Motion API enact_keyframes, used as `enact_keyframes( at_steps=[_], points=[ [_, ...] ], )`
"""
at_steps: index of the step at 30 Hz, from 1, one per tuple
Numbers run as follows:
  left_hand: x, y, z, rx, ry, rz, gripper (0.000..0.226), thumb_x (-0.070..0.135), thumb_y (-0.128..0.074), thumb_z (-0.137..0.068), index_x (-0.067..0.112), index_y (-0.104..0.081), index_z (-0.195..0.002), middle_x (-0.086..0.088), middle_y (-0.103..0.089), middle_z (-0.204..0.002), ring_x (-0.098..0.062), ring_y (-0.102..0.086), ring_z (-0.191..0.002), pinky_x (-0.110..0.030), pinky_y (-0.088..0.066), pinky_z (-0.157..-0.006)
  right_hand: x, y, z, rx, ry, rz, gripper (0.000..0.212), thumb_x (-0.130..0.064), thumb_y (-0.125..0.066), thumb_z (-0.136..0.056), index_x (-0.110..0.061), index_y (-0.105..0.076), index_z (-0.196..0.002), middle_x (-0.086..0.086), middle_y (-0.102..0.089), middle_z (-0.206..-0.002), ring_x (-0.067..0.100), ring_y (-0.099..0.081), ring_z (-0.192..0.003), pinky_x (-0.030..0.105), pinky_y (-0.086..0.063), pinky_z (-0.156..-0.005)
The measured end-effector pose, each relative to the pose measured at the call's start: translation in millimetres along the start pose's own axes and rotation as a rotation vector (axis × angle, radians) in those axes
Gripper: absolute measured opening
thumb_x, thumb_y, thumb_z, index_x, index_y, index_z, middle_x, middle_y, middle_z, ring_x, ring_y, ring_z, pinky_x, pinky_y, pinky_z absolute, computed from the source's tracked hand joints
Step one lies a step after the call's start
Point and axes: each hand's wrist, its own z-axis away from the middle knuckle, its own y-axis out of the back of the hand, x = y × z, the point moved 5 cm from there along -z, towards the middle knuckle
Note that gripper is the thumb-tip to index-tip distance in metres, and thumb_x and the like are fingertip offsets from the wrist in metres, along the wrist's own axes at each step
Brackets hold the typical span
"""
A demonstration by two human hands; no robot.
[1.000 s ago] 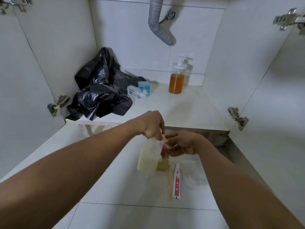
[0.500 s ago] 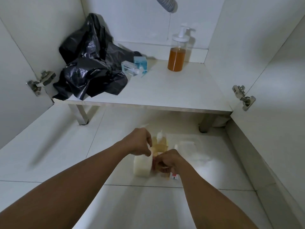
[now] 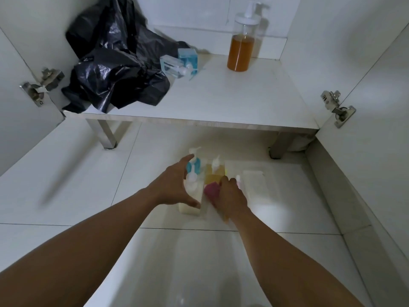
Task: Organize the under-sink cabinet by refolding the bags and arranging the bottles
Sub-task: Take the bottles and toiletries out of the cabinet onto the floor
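We can't resolve the floor cluster at 6 o'clock. Motion blur smears the cream bottle (image 3: 192,197) and the pink item (image 3: 211,189), and the right hand (image 3: 231,197) hides its own fingers, so its grip is unclear. The top edge clips the black bags (image 3: 110,69) at 11 o'clock and the amber bottle (image 3: 240,52) pump at 1 o'clock.

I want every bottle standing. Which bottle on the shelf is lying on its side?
The small clear pump bottle beside the black bags; the tall amber bottle stands upright.
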Motion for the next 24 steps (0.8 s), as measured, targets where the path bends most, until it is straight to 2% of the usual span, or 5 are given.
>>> enact_keyframes(
  at_steps=[6,14,18,20,24],
  points=[
    [-16.9,-11.2,-4.8,-0.008,0.075,-0.13,0.082,0.045,-0.098,-0.047,0.022,-0.056,-0.114,0.001,-0.048,-0.112,-0.02,-0.051,-0.102,-0.031,-0.047,-0.082,10.0,-17.9,6.7,-0.097,0.059,0.136,0.059,-0.034,-0.075,-0.076,-0.016,-0.051,-0.126,0.003,-0.049,-0.113,0.026,-0.059,-0.104,0.032,-0.046,-0.074],
    [-5.0,-2.1,-3.9,-0.007,0.075,-0.211,0.104,0.063,-0.093,-0.042,0.025,-0.053,-0.131,0.005,-0.053,-0.12,-0.016,-0.053,-0.107,-0.03,-0.047,-0.087,9.1,5.9,4.1,-0.113,-0.029,0.099,0.067,-0.043,-0.083,-0.067,-0.019,-0.049,-0.12,0.001,-0.056,-0.109,0.025,-0.062,-0.103,0.031,-0.049,-0.075],
    [9.8,59.0,-1.1,0.188,0.039,-0.318,0.093,0.1,-0.049,-0.051,0.028,-0.062,-0.11,0.013,-0.062,-0.093,-0.009,-0.057,-0.083,-0.027,-0.041,-0.067,-14.2,58.5,-18.0,-0.105,-0.005,0.188,0.04,-0.033,-0.077,-0.075,-0.017,-0.057,-0.106,0.0,-0.061,-0.097,0.02,-0.063,-0.086,0.034,-0.056,-0.076],
    [20.5,87.3,-7.4,0.371,0.04,-0.26,0.075,0.094,-0.038,-0.069,0.027,-0.061,-0.093,0.012,-0.061,-0.078,-0.01,-0.057,-0.072,-0.027,-0.04,-0.06,-36.5,91.2,-26.9,0.025,0.05,0.213,0.03,-0.027,-0.072,-0.08,-0.016,-0.06,-0.106,0.0,-0.062,-0.095,0.019,-0.063,-0.084,0.036,-0.058,-0.075],
    [38.3,119.7,-40.4,0.471,0.084,-0.307,0.036,0.063,-0.059,-0.088,0.028,-0.062,-0.093,0.011,-0.065,-0.076,-0.018,-0.063,-0.078,-0.03,-0.046,-0.063,-83.4,142.6,-47.2,0.192,0.145,0.195,0.019,-0.021,-0.066,-0.084,-0.014,-0.062,-0.102,0.003,-0.065,-0.095,0.023,-0.064,-0.084,0.04,-0.059,-0.077]
  ],
)
